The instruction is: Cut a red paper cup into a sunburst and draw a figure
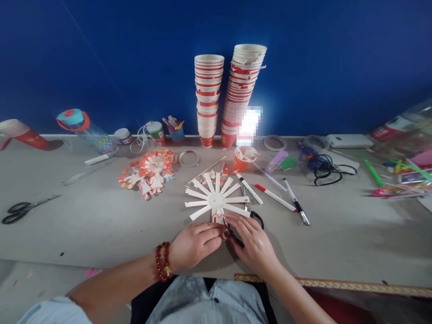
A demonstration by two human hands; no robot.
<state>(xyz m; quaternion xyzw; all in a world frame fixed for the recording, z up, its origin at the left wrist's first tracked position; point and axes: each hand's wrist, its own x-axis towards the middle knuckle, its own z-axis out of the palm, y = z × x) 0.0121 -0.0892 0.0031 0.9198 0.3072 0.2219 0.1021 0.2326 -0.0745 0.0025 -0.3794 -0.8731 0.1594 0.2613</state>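
Note:
A white paper doll [216,201], cut from a paper cup, lies on the table in front of me. Strips fan out around its round head, and its dress is outlined in red. My left hand [196,245] has its fingers closed together at the doll's lower end. From the other side, my right hand [251,238] holds the same lower part, fingers bent over it. Scissors with black handles [257,219] lie partly under the doll and my right hand, their blades mostly covered. The doll's legs are largely hidden by my fingers.
Finished paper dolls [155,173] lie in a pile left of centre. Two tall stacks of paper cups [207,99] stand against the blue wall. Markers [276,198] and an orange cup [243,162] are to the right. Another pair of scissors [22,211] lies far left.

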